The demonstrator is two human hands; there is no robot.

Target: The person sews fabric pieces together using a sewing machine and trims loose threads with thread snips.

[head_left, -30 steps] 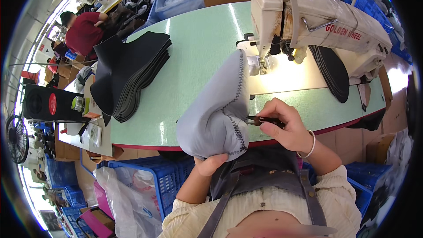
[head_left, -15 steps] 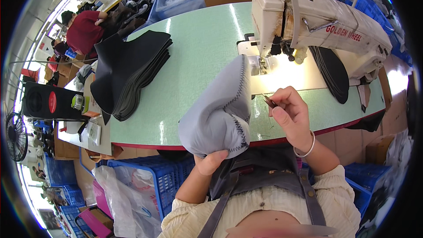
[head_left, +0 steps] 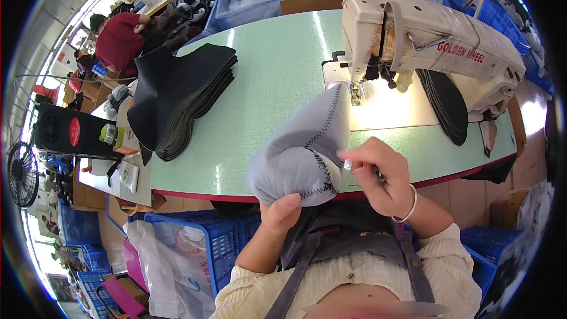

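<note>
My left hand (head_left: 280, 212) grips the lower end of a grey padded fabric piece (head_left: 283, 147), thumb on its near side. The piece is sewn into a hollow, boot-like shape, and dark zigzag stitching runs up its right edge and round its lower opening. My right hand (head_left: 381, 177) is closed at the right side of the piece, fingertips by the seam. A small dark tool, probably thread snips, is tucked in that hand and mostly hidden by the fingers. Just beyond the piece's upper tip stands the presser foot (head_left: 355, 93) of a white sewing machine (head_left: 425, 35).
A stack of black cut pieces (head_left: 183, 94) lies on the green table (head_left: 271, 53) at left. More black rounded pieces (head_left: 443, 109) lie under the machine arm. Blue crates (head_left: 195, 224) stand below the table edge. A person in a red top (head_left: 120, 41) works at far left.
The grey piece has shifted slightly right. My right hand has moved left and down, from apart to beside the seam, and its small tool shows less. The whole view has shifted slightly.
</note>
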